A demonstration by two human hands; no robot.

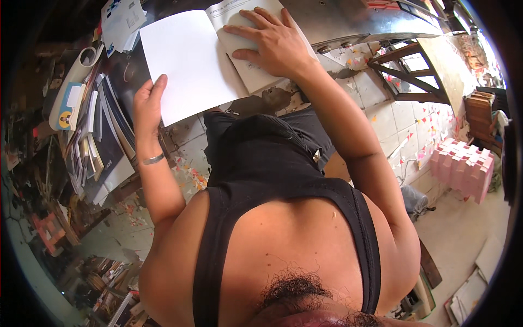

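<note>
OK, looking down at open book (218, 71), between 11 and 12 o'clock, tilted slightly. Pinching left edge of blank white page (185, 65) with left hand (147, 101), at 10 o'clock; can see thumb on top, can't see most fingertips, can't tell how firmly. Laying right hand (272, 46) palm down on printed page (256, 79), at 12 o'clock, with fingers spread wide and thumb pointing toward the gutter. Wearing metal wristband (154, 159) on left wrist, plus black tank top (272, 158), around dial centre.

Surroundings, quickly: got leaning stack of books and papers (103, 125) at 9 o'clock, mixed sizes; got white paper roll (75, 76) at 10, beside stack; got white leaflets (122, 24) between 10 and 11, just beside book. Note shiny metal surface (376, 22) at 1. Also see dark wooden frame (417, 98) at 2, near pale floor tiles (400, 122) strewn with coloured scraps. Add pink notched block (463, 169) at 3, near brown wooden stack (480, 111); add grey bag (415, 200) between 3 and 4, well apart from both hands.
</note>
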